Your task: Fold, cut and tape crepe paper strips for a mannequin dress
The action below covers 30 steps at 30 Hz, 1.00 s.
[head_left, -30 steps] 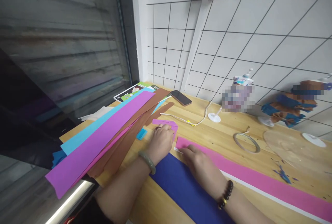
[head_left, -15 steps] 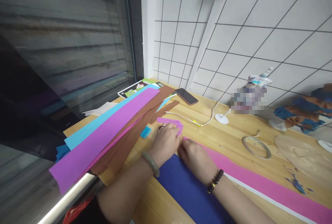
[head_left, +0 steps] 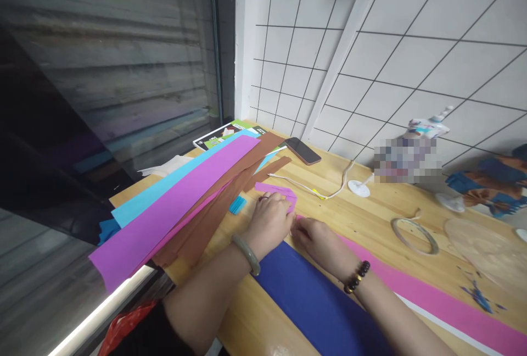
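Two hands at work, close together, knuckles almost touching. Left hand [head_left: 269, 218], green bangle on the wrist, lies curled over a folded purple paper strip [head_left: 276, 189] and presses it to the table; fingers bent, grip itself hidden from where I stand. Right hand [head_left: 319, 240], dark bead bracelet on the wrist, has its fingers drawn in at the near end of a long pink paper strip [head_left: 432, 298]; whether it pinches the end I cannot tell.

Count of paper: one dark blue sheet [head_left: 321, 306] under both forearms; one loose pile of long strips [head_left: 185, 202] to the left, with purple on top, light blue and brown beneath, overhanging the table edge; one small blue scrap [head_left: 237, 205] beside the pile.

Also one phone [head_left: 302, 150], one white cable [head_left: 329, 188], one tape ring [head_left: 414, 235], one booklet [head_left: 222, 135].

Surface: light wooden table [head_left: 362, 213]. Behind it a white wall with a black wire grid [head_left: 370, 59]; dark window to the left.

No containers that I can make out.
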Each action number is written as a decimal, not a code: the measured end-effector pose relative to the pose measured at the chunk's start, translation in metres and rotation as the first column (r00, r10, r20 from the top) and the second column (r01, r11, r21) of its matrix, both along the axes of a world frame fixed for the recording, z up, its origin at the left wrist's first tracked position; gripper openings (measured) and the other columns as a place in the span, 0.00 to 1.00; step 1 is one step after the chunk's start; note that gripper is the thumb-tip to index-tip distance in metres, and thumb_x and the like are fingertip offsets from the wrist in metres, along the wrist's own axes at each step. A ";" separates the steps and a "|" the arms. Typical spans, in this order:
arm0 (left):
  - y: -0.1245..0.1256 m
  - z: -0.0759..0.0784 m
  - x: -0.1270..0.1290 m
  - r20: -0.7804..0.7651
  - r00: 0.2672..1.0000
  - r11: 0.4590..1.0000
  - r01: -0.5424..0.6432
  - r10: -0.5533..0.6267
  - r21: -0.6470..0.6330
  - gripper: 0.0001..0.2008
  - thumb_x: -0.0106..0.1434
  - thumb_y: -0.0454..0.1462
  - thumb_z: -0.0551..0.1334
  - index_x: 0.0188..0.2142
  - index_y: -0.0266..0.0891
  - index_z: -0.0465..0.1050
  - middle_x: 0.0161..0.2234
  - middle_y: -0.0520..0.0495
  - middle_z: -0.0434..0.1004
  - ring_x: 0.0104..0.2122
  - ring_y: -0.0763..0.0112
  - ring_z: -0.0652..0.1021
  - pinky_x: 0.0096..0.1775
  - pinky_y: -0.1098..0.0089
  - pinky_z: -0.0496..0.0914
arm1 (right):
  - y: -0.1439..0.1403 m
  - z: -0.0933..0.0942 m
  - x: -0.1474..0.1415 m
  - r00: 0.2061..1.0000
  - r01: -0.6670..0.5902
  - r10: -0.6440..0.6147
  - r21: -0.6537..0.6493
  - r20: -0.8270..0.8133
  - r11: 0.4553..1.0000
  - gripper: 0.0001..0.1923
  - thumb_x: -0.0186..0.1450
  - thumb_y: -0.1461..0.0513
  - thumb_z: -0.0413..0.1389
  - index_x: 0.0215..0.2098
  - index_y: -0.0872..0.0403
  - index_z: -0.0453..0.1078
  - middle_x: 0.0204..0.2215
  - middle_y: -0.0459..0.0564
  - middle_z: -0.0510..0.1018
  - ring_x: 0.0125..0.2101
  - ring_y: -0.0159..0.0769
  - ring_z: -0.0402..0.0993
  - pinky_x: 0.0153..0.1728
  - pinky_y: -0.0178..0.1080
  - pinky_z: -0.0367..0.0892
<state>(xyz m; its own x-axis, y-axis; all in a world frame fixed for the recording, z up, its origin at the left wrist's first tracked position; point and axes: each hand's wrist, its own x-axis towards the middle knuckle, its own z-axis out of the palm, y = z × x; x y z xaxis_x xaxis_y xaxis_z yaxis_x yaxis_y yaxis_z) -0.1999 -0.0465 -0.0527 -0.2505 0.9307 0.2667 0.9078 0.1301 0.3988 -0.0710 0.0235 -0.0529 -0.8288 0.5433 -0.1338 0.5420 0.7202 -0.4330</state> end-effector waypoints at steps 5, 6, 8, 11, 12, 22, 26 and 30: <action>0.000 -0.002 0.000 0.006 1.000 1.000 0.006 -0.006 0.013 0.08 0.62 0.36 0.55 0.34 0.38 0.72 0.34 0.45 0.73 0.39 0.64 0.72 0.41 0.66 0.65 | -0.004 0.000 -0.001 1.000 -0.012 0.012 0.008 -0.008 1.000 0.09 0.61 0.64 0.45 0.26 0.54 0.64 0.25 0.49 0.75 0.24 0.31 0.68 0.27 0.32 0.59; 0.000 -0.003 0.000 0.009 1.000 1.000 0.005 -0.006 0.017 0.08 0.62 0.35 0.55 0.34 0.38 0.72 0.35 0.45 0.73 0.39 0.64 0.72 0.41 0.66 0.65 | -0.006 0.000 -0.001 1.000 -0.007 0.007 0.019 -0.010 1.000 0.08 0.61 0.64 0.46 0.26 0.54 0.64 0.25 0.50 0.75 0.25 0.31 0.68 0.28 0.32 0.58; 0.000 -0.003 -0.001 0.014 1.000 1.000 0.003 -0.003 0.019 0.08 0.61 0.35 0.55 0.34 0.37 0.72 0.35 0.45 0.73 0.39 0.64 0.72 0.41 0.65 0.65 | -0.009 0.000 -0.003 1.000 0.003 -0.003 0.040 -0.012 0.999 0.07 0.61 0.65 0.46 0.26 0.54 0.64 0.26 0.51 0.75 0.25 0.32 0.68 0.28 0.33 0.58; 0.000 -0.002 -0.001 0.025 1.000 1.000 0.003 -0.003 0.017 0.08 0.61 0.35 0.55 0.34 0.37 0.72 0.35 0.45 0.73 0.39 0.64 0.72 0.41 0.65 0.66 | -0.008 -0.001 -0.003 1.000 0.002 -0.001 0.048 -0.006 0.999 0.09 0.61 0.65 0.44 0.26 0.54 0.63 0.26 0.52 0.75 0.26 0.32 0.68 0.29 0.33 0.58; 0.000 -0.001 -0.001 0.026 1.000 1.000 0.006 -0.006 0.016 0.08 0.61 0.35 0.55 0.34 0.37 0.72 0.35 0.45 0.73 0.39 0.64 0.72 0.41 0.65 0.66 | -0.007 -0.002 -0.003 1.000 -0.002 0.002 0.044 -0.002 0.999 0.09 0.61 0.65 0.44 0.26 0.54 0.63 0.26 0.52 0.75 0.25 0.32 0.68 0.29 0.33 0.58; 0.000 -0.002 -0.002 0.027 1.000 1.000 0.006 -0.006 0.022 0.08 0.61 0.35 0.54 0.33 0.37 0.72 0.35 0.44 0.74 0.40 0.63 0.72 0.43 0.64 0.66 | 0.006 -0.006 0.001 0.999 -0.035 0.035 -0.036 0.018 0.999 0.08 0.58 0.65 0.44 0.25 0.53 0.63 0.24 0.48 0.74 0.24 0.31 0.67 0.28 0.33 0.59; 0.000 -0.003 -0.002 0.035 0.999 1.000 0.009 -0.009 0.013 0.09 0.61 0.36 0.54 0.34 0.37 0.73 0.35 0.44 0.74 0.40 0.63 0.72 0.43 0.64 0.66 | 0.007 -0.004 0.001 0.999 -0.050 0.051 -0.066 0.009 0.997 0.08 0.59 0.64 0.44 0.24 0.53 0.62 0.24 0.48 0.73 0.25 0.31 0.66 0.28 0.33 0.59; -0.002 0.000 -0.002 0.021 1.000 1.000 0.016 -0.016 -0.015 0.09 0.62 0.35 0.53 0.34 0.37 0.72 0.35 0.43 0.74 0.39 0.64 0.73 0.42 0.65 0.66 | 0.009 0.000 0.002 0.997 -0.071 0.071 -0.088 -0.001 0.994 0.08 0.59 0.63 0.45 0.23 0.53 0.61 0.22 0.46 0.71 0.23 0.30 0.63 0.27 0.33 0.58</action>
<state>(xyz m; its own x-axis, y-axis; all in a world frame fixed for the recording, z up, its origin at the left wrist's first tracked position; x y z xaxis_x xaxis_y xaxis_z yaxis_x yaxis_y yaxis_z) -0.2017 -0.0482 -0.0527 -0.2411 0.9385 0.2472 0.9014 0.1221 0.4155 -0.0691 0.0327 -0.0532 -0.8645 0.4691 -0.1806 0.4920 0.7160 -0.4952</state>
